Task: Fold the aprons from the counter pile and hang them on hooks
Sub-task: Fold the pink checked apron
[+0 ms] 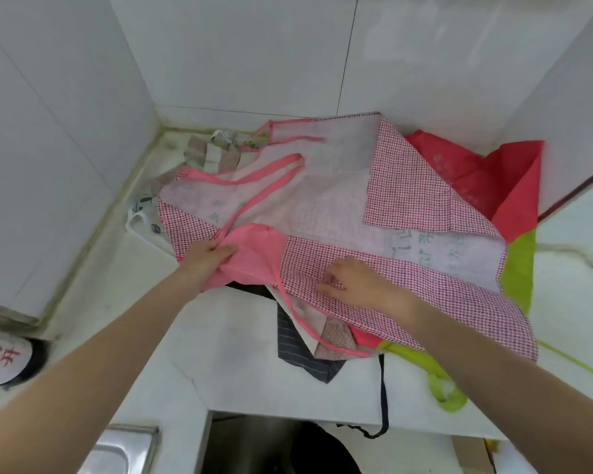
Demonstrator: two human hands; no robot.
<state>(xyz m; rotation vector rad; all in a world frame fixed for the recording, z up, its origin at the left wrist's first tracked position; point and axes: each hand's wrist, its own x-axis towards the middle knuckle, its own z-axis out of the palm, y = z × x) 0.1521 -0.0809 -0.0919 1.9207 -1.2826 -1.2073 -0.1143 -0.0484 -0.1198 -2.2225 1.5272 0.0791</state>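
One pink checked apron point(339, 206) spread open; beneath it, one red apron point(476, 172), one green apron point(519, 268), one dark striped apron point(295, 350).

The setting is a kitchen corner. Glossy white wall tiles point(237, 56) rise beyond both hands, meeting a white marble-look counter point(226, 354) with stained grout. A stainless steel sink rim point(127, 446) lies below the left forearm, nearer the viewer.
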